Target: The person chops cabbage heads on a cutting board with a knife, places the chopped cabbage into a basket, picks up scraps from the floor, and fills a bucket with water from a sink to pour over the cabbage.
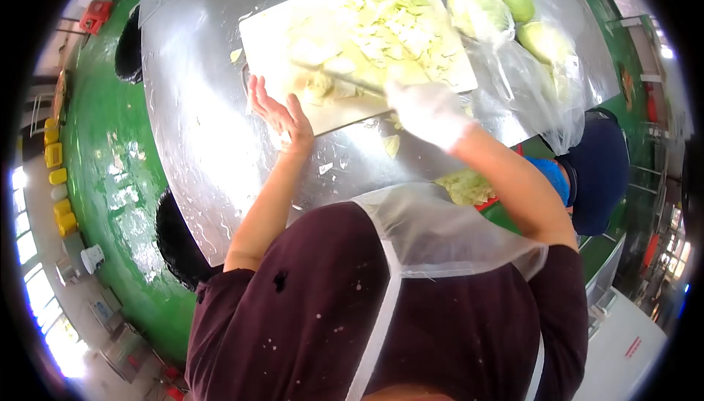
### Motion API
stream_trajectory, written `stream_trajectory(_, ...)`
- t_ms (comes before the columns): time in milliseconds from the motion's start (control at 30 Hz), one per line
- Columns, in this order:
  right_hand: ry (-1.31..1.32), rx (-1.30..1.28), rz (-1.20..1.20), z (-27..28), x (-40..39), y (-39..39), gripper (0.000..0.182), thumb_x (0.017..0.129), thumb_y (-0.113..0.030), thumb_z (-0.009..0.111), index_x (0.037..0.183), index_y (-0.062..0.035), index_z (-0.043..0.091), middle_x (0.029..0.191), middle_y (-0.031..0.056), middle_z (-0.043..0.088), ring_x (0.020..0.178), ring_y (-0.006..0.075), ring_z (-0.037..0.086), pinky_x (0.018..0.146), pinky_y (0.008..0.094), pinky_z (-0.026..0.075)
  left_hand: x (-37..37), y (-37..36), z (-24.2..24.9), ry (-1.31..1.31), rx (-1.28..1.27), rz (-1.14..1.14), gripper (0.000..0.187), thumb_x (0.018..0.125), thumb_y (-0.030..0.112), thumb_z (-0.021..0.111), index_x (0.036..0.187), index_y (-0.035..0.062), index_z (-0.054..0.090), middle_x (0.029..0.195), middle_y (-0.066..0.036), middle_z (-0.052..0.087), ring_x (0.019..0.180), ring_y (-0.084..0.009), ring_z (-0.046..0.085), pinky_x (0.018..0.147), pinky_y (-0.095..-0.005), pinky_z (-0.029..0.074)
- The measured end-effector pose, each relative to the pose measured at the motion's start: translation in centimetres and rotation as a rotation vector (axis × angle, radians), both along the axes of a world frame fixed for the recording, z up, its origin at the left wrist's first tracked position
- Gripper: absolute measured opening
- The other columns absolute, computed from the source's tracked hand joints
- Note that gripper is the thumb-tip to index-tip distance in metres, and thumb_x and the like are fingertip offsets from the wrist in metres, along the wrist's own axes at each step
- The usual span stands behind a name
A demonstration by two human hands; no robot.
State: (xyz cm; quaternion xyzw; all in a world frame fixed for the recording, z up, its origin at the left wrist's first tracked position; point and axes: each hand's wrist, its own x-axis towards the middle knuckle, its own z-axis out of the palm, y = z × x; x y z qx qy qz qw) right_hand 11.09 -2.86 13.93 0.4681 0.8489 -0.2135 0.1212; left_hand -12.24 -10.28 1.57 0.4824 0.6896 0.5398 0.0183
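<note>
My right hand (429, 111), in a white glove, is closed around the handle of a knife (341, 78). Its blade points left, low over the white cutting board (268, 38). Chopped pale green cabbage (389, 23) covers much of the board's middle and right. A larger cabbage chunk (317, 89) lies just under the blade, near the front edge. Bare and holding nothing, my left hand (284, 118) is at the board's front left corner with its fingers extended and the thumb apart.
Whole cabbages (477, 8) sit in a clear plastic bag (535, 85) right of the board on the metal table (198, 107). Loose scraps (391, 146) dot the tabletop. Below the front edge, cut cabbage (468, 187) fills a red container. A black-lined bin (180, 243) stands at the left.
</note>
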Motion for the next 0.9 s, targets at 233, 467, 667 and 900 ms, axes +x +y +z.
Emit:
stream_trajectory(233, 0.074, 0.046, -0.06, 1.1, -0.1, -0.1, 0.019, 0.095, -0.021, 0.042, 0.104, -0.0071, 0.052, 0.079, 0.0182, 0.066, 0.074, 0.0361, 0.066, 0.065, 0.0483, 0.05, 1.7, 0.5, 0.9, 0.39, -0.7, -0.247, 0.127, 0.067, 0.066, 0.071, 0.152, -0.0014, 0.005, 0.157, -0.029, -0.003, 0.147, -0.043, -0.006, 0.113, -0.0647, 0.002)
stream_trajectory(467, -0.026, 0.271, -0.586, 0.1, 4.2, 7.1, 0.027, 0.094, -0.025, 0.044, 0.107, -0.0041, 0.054, 0.097, 0.0247, 0.067, 0.091, 0.0404, 0.065, 0.08, 0.0513, 0.048, -0.4, 6.7, 2.3, 0.435, -0.866, -0.229, 0.134, 0.063, 0.071, 0.073, 0.153, 0.0026, 0.001, 0.156, -0.031, -0.008, 0.145, -0.0463, -0.009, 0.112, -0.0659, -0.001)
stream_trajectory(667, -0.001, 0.217, -0.584, -1.3, 3.7, 12.7, 0.036, 0.095, -0.026, 0.038, 0.103, -0.0029, 0.064, 0.105, 0.022, 0.067, 0.097, 0.0373, 0.065, 0.084, 0.0465, 0.05, 0.4, 14.0, 2.3, 0.45, -0.717, -0.348, 0.142, 0.056, 0.071, 0.077, 0.153, 0.001, 0.001, 0.157, -0.03, 0.0, 0.147, -0.0431, -0.002, 0.115, -0.0613, 0.002)
stream_trajectory(900, -0.079, 0.199, -0.147, 0.0, 3.7, 11.4, 0.032, 0.097, -0.027, 0.039, 0.101, -0.0111, 0.066, 0.101, 0.0187, 0.067, 0.089, 0.0364, 0.066, 0.079, 0.0469, 0.05, 2.6, 20.1, -0.4, 0.468, -0.573, -0.621, 0.148, 0.054, 0.065, 0.082, 0.147, -0.0117, -0.004, 0.155, -0.029, 0.01, 0.147, -0.0376, 0.008, 0.119, -0.0504, 0.009)
